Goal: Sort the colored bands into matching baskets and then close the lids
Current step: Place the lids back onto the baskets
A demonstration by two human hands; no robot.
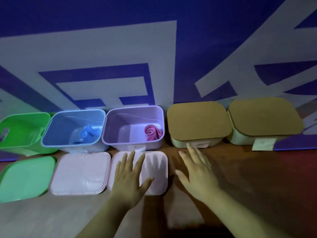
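Five baskets stand in a row against the wall. The green basket [20, 133], the blue basket [56, 133] and the pink basket [120, 133] are uncovered. A rolled blue band [89, 134] lies in the blue basket, and a rolled pink band [152, 133] lies in the pink one. In front of them lie a green lid [25, 177] and two pale pink lids [80, 172] [157, 167]. My left hand [132, 176] is spread flat over the right pink lid. My right hand [195, 167] hovers with straight fingers just right of that lid, empty.
Two pale baskets at the right carry tan lids [197, 119] [264, 115], each with a paper label on its front. A blue and white patterned wall rises directly behind the row. Wooden tabletop [248, 177] stretches to the right and toward me.
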